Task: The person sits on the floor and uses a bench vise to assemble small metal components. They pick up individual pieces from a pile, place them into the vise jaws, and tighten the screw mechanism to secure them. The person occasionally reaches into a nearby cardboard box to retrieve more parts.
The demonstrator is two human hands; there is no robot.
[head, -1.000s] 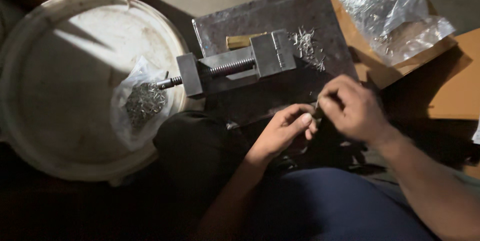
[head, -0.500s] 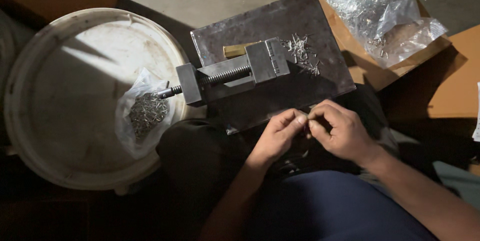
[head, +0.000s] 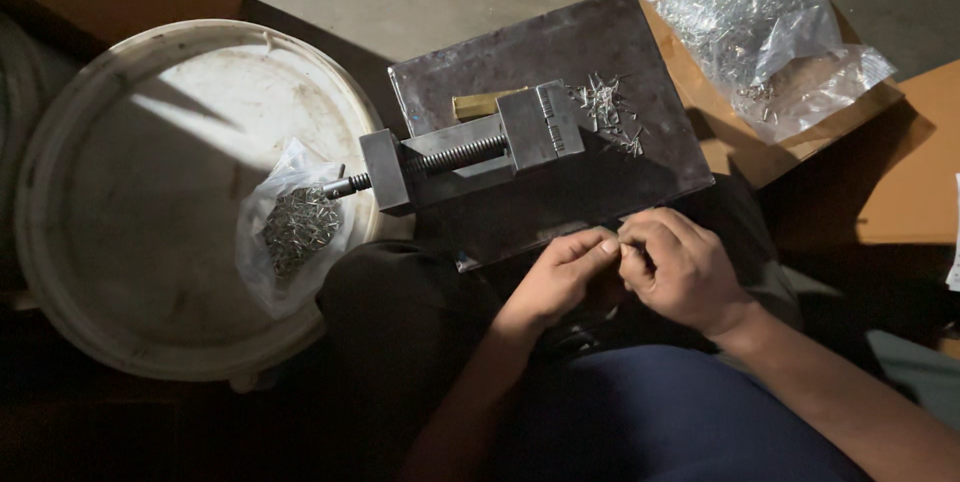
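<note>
1. Your left hand (head: 562, 277) and right hand (head: 680, 267) meet fingertip to fingertip at the near edge of the plate (head: 560, 192), both curled in a pinch.
2. Whatever you hold between them is too small and dark to make out.
3. The vise (head: 470, 154) lies on the plate just beyond your hands, its screw pointing left.
4. A brass block (head: 480, 104) sits at the vise's far side.
5. Loose pins (head: 605, 110) are scattered on the plate right of the vise.
6. A small bag (head: 292, 227) of metal bits rests on the white lid (head: 150, 202) at left.
7. A large bag (head: 765, 32) of pins lies on cardboard (head: 735, 147) at far right.
</note>
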